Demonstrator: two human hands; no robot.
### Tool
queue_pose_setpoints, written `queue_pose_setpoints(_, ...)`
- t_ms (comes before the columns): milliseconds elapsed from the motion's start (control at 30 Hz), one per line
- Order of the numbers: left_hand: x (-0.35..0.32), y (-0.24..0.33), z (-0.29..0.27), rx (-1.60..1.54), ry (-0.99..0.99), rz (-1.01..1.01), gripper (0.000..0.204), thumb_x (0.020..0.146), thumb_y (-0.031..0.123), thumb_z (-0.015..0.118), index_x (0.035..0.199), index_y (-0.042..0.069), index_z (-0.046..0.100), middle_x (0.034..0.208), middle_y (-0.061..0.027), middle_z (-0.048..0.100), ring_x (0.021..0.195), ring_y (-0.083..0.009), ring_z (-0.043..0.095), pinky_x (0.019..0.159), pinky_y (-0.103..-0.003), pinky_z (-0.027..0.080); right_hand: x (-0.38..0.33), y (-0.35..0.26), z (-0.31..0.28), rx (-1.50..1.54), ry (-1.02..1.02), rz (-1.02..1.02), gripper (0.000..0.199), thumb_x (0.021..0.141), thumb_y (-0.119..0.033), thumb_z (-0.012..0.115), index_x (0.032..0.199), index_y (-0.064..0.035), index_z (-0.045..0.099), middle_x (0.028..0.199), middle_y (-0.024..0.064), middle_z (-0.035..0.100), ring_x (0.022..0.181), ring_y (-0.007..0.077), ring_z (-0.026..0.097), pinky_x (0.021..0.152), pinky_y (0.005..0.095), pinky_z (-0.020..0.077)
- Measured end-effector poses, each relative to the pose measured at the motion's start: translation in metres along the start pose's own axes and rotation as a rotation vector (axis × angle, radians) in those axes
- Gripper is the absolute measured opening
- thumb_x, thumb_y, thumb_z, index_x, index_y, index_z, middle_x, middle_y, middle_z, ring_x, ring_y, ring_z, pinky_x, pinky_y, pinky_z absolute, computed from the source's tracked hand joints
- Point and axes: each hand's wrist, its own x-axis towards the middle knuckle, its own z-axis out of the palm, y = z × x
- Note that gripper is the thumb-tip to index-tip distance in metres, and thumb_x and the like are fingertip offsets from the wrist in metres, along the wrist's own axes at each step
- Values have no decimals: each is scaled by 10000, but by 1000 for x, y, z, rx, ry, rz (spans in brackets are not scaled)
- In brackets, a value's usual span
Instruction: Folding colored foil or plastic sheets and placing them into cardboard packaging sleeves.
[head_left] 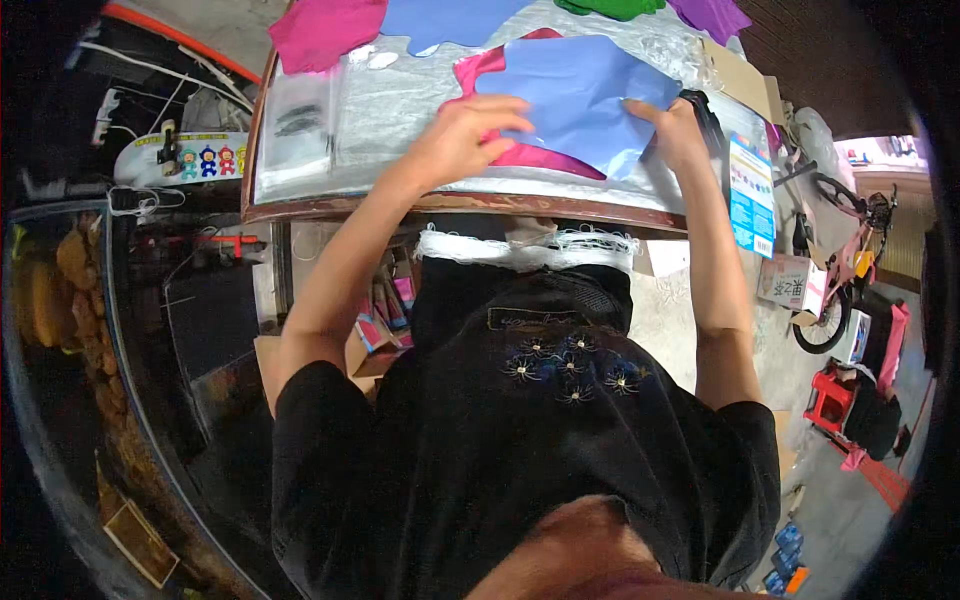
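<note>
A shiny blue sheet [575, 95] with uneven edges lies over a dark pink sheet [540, 158] on the table in front of me. The pink one sticks out at the blue sheet's upper left and lower edge. My right hand [678, 130] pinches the blue sheet's right edge, thumb on top, the other fingers partly hidden. Over the left edge of the two sheets, my left hand [465, 137] has its fingers stretched apart, slightly blurred and holding nothing. Something black and crumpled [706, 118] is just beside my right hand.
More sheets lie along the table's far side: pink [325, 32], blue [445, 22], green [612, 6] and purple [712, 14]. A clear plastic bag [300, 125] is at the left. Cardboard [745, 80] and a blue printed package [750, 190] are at the right edge.
</note>
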Motion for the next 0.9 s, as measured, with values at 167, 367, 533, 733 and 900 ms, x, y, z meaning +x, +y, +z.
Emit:
queue_pose_setpoints(167,-51,-16,-10,452,404,-468,177,817,147,787,908,22,701,1138,-164,694,992,-275,675,805,-386,538,-1,-12,16,-27,6,78,257,786,-149,840,933,33,732,807,97,732,633,173,668,580,320,526)
queue_pose_setpoints(367,-42,-27,-12,502,374,-497,209,820,124,754,993,24,693,1014,-202,708,925,-320,691,794,-421,541,4,-5,19,-25,-95,27,243,788,-142,837,961,-2,739,830,77,736,663,169,674,570,312,512)
queue_pose_setpoints(533,-40,-45,-36,8,352,-771,266,834,154,756,1043,11,674,865,-152,720,782,-261,706,718,-374,550,-8,-15,27,-33,-95,34,217,823,-92,796,1009,-8,721,860,59,737,661,157,677,577,305,534)
queue_pose_setpoints(733,-27,-59,-24,-106,408,-815,298,827,183,787,1031,-4,676,830,-113,726,739,-170,689,671,-327,547,9,-13,36,-66,-102,28,219,826,-116,797,998,-3,721,842,55,733,652,144,673,575,298,530)
queue_pose_setpoints(900,-29,-49,-28,-3,344,-777,340,807,179,809,1057,-2,668,828,-109,720,729,-164,683,649,-318,542,-6,-54,43,-478,-93,123,312,834,-224,805,1027,1,708,880,90,738,725,184,705,627,329,547)
